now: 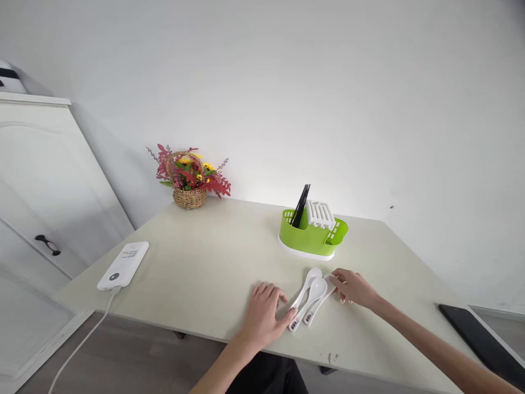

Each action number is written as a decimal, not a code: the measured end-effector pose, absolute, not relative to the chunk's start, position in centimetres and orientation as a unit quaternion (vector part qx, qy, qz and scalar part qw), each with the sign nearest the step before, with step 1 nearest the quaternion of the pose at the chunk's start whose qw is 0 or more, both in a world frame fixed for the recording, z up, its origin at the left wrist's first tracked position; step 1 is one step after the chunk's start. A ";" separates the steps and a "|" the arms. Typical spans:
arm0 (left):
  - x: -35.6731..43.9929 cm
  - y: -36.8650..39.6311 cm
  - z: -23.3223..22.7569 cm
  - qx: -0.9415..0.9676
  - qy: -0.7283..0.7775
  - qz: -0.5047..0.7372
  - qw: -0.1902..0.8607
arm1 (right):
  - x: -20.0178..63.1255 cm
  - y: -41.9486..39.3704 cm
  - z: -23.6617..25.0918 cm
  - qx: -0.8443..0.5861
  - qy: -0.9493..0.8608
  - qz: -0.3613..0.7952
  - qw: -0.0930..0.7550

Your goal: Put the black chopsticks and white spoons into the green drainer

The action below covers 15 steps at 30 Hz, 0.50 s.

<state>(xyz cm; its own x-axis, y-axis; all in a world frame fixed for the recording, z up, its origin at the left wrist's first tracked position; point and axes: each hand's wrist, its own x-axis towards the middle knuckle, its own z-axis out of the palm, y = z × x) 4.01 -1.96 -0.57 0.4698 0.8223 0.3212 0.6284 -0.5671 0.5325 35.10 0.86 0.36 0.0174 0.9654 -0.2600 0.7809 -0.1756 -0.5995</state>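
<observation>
Three white soup spoons lie side by side on the table, bowls pointing away from me and dark printed marks on their handle ends. The left spoon (314, 274) partly lies under or against the middle spoon (317, 289). My left hand (264, 313) rests on the tabletop with its fingers apart, its thumb at the handles of these two. At the right spoon (318, 308), my right hand (353, 287) has its thumb and fingers closed on the bowl, covering part of it. Behind the spoons stands a green utensil holder (305, 241) with black chopsticks (301, 207) and a white slotted rack (320, 214).
A wicker basket (189, 198) of artificial flowers stands at the back left of the table (221, 246). Near the left edge lies a white power bank (124, 265) with a cable. A dark flat object (479, 334) is at the right edge. A white cabinet (49, 191) borders the left side.
</observation>
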 end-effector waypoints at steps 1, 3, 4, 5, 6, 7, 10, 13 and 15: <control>4.0 -2.0 -0.6 0.840 0.431 0.282 0.171 | 35.3 0.6 0.4 -0.696 -0.628 0.317 0.143; 4.0 -2.1 -0.8 0.841 0.428 0.287 0.166 | 35.7 0.2 0.5 -0.693 -0.634 0.313 0.138; 4.0 -2.1 -0.9 0.842 0.426 0.290 0.163 | 36.0 0.0 0.7 -0.694 -0.637 0.308 0.136; 4.0 -2.1 -0.9 0.842 0.424 0.291 0.160 | 36.3 -0.1 0.9 -0.696 -0.638 0.301 0.135; 4.0 -2.1 -1.0 0.843 0.423 0.292 0.159 | 36.7 -0.1 1.1 -0.700 -0.639 0.291 0.133; 3.9 -2.1 -1.1 0.843 0.422 0.294 0.158 | 37.1 -0.1 1.4 -0.705 -0.638 0.280 0.132; 3.9 -2.0 -1.3 0.843 0.419 0.298 0.159 | 38.4 0.1 2.6 -0.723 -0.633 0.244 0.129; 3.8 -2.0 -1.4 0.840 0.421 0.299 0.165 | 39.5 0.4 4.9 -0.743 -0.626 0.200 0.128; 3.8 -2.0 -1.5 0.839 0.419 0.302 0.169 | 39.8 0.4 7.4 -0.750 -0.632 0.139 0.136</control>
<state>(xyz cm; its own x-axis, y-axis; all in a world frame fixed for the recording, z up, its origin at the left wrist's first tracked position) 3.79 -2.02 -1.49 0.4655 0.8061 0.3654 0.6020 -0.5910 0.5369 39.82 0.45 7.36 0.1631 0.9859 -0.0364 0.9100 -0.1645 -0.3805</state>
